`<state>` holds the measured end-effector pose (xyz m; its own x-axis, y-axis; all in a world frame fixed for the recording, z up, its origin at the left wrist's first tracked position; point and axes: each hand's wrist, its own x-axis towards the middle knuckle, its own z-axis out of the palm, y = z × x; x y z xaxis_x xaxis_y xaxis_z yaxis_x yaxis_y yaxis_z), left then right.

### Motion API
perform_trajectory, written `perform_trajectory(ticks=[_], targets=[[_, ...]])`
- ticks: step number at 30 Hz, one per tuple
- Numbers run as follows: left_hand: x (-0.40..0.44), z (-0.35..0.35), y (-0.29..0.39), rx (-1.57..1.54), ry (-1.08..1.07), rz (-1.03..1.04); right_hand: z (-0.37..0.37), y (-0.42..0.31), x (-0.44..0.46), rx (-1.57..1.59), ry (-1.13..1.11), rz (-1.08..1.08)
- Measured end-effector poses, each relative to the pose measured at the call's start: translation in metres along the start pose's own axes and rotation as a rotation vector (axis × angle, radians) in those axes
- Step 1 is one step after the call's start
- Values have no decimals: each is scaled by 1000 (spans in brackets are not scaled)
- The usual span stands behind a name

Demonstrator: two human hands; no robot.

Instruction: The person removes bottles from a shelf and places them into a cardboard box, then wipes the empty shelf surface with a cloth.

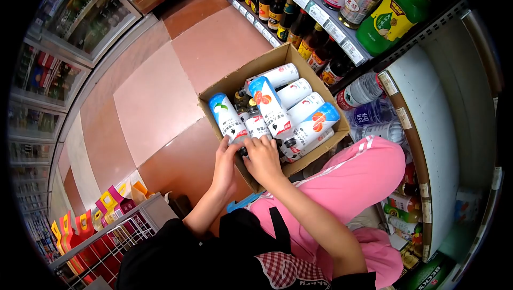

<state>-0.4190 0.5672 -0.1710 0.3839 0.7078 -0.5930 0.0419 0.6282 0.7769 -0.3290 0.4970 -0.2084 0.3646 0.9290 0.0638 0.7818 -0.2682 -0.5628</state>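
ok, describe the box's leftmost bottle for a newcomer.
Find the open cardboard box by the pink trouser leg. Inside, at its left wall near the left hand, is a blue-ended bottle. Its picture is green; neighbouring blue-ended bottles show orange fruit.

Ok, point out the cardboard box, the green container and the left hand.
Cardboard box [240,80], head view: inner side of a wall.
Green container [390,21], head view: its label.
Left hand [225,165], head view: middle of the hand.

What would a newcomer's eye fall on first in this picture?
Probably the open cardboard box near the centre, holding blue-and-white bottles, with left hand and right hand at its near side. Next, the pink trousers to its lower right, then the green container at upper right.
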Motion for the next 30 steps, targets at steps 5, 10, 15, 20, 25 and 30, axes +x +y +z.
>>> perform_trajectory(ticks=[5, 10, 15, 20, 25, 30], targets=[[1, 2, 0, 43, -43, -6, 2, -1, -10, 20, -8, 10], [-5, 8, -5, 6, -68, -63, -24, -5, -15, 58, 36, 85], [-18, 21, 7, -37, -288, 22, -63, -6, -30, 162, 218, 120], [-50, 64, 28, 9, -536, 45, -110, -6, -53, 246, 485, 160], [-91, 111, 36, 33, -755, 129, -164, 1, -95, 290, 729, 175], [-125, 158, 21, 35, -977, 5, -215, 12, -163, 272, 866, 202]])
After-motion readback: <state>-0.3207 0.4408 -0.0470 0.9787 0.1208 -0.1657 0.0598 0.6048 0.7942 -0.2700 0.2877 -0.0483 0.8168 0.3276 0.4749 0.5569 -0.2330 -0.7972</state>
